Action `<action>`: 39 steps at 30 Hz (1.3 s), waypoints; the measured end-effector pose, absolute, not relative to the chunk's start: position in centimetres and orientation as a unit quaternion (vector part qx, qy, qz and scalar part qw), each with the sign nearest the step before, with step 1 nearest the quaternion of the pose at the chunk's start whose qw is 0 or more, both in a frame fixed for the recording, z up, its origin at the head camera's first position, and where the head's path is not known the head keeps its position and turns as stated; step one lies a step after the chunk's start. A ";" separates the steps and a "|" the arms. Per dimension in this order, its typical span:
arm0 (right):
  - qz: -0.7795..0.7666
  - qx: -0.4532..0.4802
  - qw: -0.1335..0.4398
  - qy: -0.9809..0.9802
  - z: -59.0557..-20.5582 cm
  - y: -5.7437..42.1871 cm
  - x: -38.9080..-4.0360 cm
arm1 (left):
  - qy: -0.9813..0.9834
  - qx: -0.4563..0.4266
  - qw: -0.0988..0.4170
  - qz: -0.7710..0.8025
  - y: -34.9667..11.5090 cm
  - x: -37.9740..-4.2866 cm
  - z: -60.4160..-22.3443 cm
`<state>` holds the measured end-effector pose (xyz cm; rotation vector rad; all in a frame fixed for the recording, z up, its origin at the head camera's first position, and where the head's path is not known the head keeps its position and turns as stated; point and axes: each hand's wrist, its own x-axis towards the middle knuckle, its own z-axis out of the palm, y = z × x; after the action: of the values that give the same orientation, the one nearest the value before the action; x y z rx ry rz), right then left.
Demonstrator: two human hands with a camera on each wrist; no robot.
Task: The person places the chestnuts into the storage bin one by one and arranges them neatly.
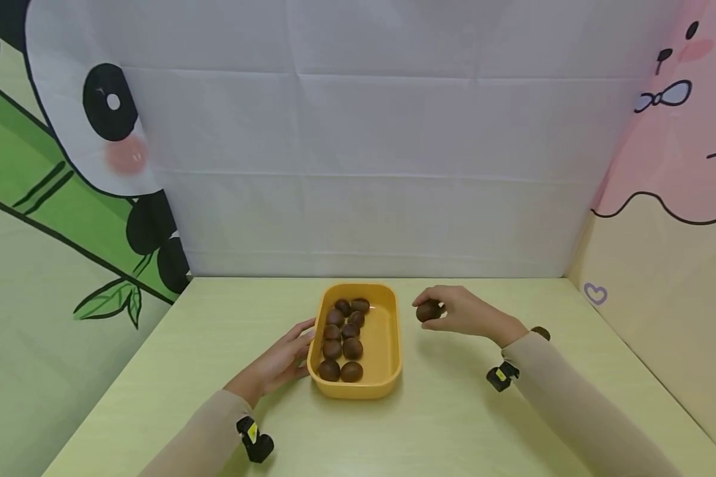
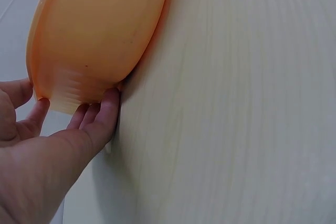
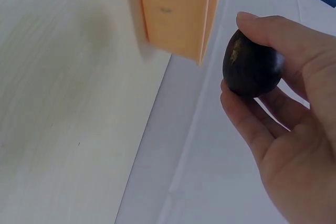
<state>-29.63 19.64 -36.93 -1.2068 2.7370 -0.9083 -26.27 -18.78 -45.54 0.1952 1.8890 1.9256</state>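
A yellow plastic tray (image 1: 384,351) stands on the table with several dark brown chestnuts (image 1: 352,348) grouped along its left side. My left hand (image 1: 280,361) rests its fingers against the tray's outer left wall; in the left wrist view these fingertips (image 2: 108,103) touch the wall low down. To the right of the tray, above the table, my right hand (image 1: 468,311) pinches one chestnut (image 3: 252,66) between thumb and fingers. It looks glossy and dark, with a pale rough patch. Another chestnut (image 1: 539,332) is partly hidden behind the right wrist.
The pale wood-grain table (image 1: 453,424) reaches back to a white cloth backdrop (image 1: 382,218). Printed side panels stand left and right, with a panda and a pink figure. Each sleeve carries a small black wrist device (image 1: 254,439).
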 end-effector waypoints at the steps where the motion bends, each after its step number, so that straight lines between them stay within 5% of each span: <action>1: -0.291 -0.395 0.011 0.871 -36.9 19.0 -29.6 | 0.683 0.071 0.217 0.694 -18.8 -26.3 -45.5; 13: -0.262 -0.468 0.033 0.844 -37.7 13.0 -29.7 | 0.684 0.069 0.213 0.694 -18.8 -26.3 -45.3; 39: -0.172 -0.380 0.044 0.908 -41.8 9.4 -32.9 | 0.683 0.072 0.210 0.696 -18.8 -26.2 -45.6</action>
<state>-32.89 9.37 -41.85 -1.1603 2.7751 -0.5271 -26.16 -18.75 -45.63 0.1995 1.8986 1.9348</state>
